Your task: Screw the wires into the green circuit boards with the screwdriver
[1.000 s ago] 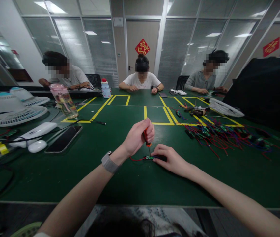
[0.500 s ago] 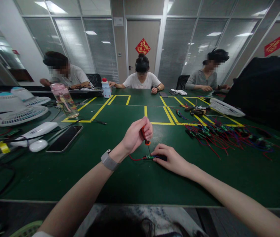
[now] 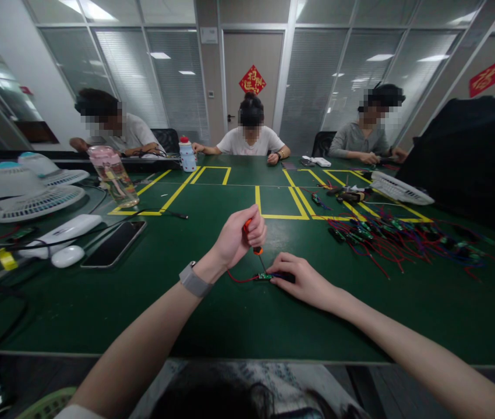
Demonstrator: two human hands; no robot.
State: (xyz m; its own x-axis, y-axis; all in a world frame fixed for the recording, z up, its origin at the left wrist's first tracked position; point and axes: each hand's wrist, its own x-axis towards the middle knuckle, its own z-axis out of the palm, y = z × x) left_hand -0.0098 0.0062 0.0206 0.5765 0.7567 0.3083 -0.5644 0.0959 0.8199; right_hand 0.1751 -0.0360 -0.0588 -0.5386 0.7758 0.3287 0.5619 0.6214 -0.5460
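In the middle of the green table, my left hand (image 3: 239, 235) is closed around the handle of an orange and black screwdriver (image 3: 258, 251). Its thin shaft slants down, and the tip meets a small green circuit board (image 3: 265, 277) lying on the table. Red wire (image 3: 242, 280) runs from the board's left end. My right hand (image 3: 293, 273) pinches the board's right end between thumb and fingers, steadying it against the tabletop. The fingers partly hide that end and a dark part beneath them.
Several wired boards (image 3: 382, 233) lie heaped to the right, near pliers (image 3: 352, 195) and a white keyboard (image 3: 400, 189). On the left are a phone (image 3: 115, 244), a white mouse (image 3: 68, 256), a tilted-looking bottle (image 3: 114, 177) and fans (image 3: 33, 195). Several people sit across the table.
My left hand has shifted slightly left and turned with the screwdriver, whose handle leans further left. My right hand still holds the circuit board in the same place.
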